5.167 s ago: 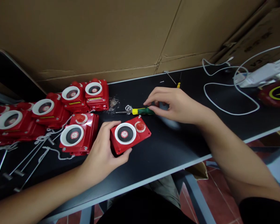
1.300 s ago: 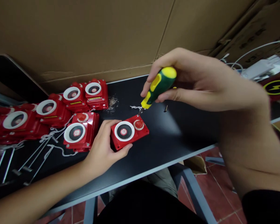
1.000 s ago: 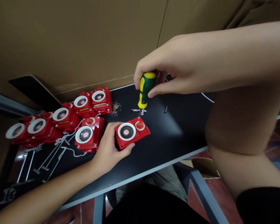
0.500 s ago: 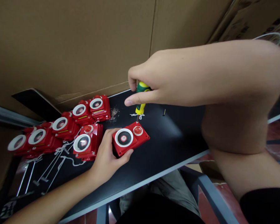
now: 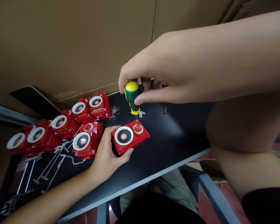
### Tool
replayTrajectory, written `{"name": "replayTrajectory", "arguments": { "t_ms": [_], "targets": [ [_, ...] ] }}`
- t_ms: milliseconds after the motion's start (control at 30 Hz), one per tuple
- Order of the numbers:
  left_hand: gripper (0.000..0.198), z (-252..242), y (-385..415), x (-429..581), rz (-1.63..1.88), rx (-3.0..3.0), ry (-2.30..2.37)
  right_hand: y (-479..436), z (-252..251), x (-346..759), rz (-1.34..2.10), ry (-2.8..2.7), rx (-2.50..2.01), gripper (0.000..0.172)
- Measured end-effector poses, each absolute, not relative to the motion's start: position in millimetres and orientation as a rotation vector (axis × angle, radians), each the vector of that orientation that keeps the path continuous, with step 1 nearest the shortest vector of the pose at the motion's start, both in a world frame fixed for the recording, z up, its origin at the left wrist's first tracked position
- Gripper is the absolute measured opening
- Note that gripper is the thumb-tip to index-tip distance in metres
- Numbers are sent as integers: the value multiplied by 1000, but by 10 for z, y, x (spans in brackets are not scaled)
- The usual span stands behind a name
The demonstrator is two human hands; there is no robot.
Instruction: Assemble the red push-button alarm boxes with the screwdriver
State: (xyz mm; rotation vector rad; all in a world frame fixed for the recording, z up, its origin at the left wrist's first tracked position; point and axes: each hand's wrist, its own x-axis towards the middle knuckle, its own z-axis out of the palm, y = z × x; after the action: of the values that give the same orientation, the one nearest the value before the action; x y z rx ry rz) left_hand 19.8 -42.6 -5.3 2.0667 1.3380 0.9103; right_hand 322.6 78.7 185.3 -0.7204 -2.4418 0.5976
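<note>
Since the preceding frame, the handle of the screwdriver (image 5: 132, 98) has swung from a lean to the right to a slight lean to the left, and the right hand (image 5: 154, 68) has turned with it, bringing the yellow cap into view. The right hand is clamped on the handle between thumb and fingers. The left hand (image 5: 109, 155) is clamped on the left end of the red unit (image 5: 134, 139), which sits face up over the black table (image 5: 158, 152), to the right of a second red unit (image 5: 96, 137); whether it lies fully flat cannot be seen. The blade meets the far corner; its seating is too small to confirm. Judged hazards: a handle tilted off axis could let the blade slip and scratch the case or strike the red dome (image 5: 138, 128). Torque could pivot the unit, since only its left end is gripped. Excess force could crack the corner. A slip rearward could snag the white cord (image 5: 142, 114), and a sweep of the right hand could scatter the loose screw (image 5: 165, 110).
</note>
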Motion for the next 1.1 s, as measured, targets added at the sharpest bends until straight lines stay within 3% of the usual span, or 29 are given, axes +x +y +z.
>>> {"name": "replayTrajectory", "arguments": {
  "t_ms": [67, 133, 267, 367, 567, 767, 1100],
  "targets": [
    [65, -69, -429, 196, 934, 2060, 1336, 745, 1888, 3149, 213, -2759, -751, 23],
    [67, -81, -431, 193, 945, 2058, 1334, 698, 1937, 3076, 6, -2825, -806, 37],
    [65, -93, -429, 189, 949, 2052, 1326, 691, 1922, 3008, 220, -2641, -856, 64],
    [61, -97, -425, 188, 967, 2075, 1311, 703, 1830, 2952, 326, -2409, -927, 71],
    [58, -104, -415, 190, 983, 2156, 1280, 520, 1865, 2808, -99, -2695, -1257, 63],
    [58, -96, -421, 204, 982, 2151, 1263, 455, 1953, 2919, -105, -2928, -1027, 23],
    [59, -101, -421, 215, 997, 2148, 1255, 517, 1971, 3110, -22, -2882, -847, 20]
  ]
}}
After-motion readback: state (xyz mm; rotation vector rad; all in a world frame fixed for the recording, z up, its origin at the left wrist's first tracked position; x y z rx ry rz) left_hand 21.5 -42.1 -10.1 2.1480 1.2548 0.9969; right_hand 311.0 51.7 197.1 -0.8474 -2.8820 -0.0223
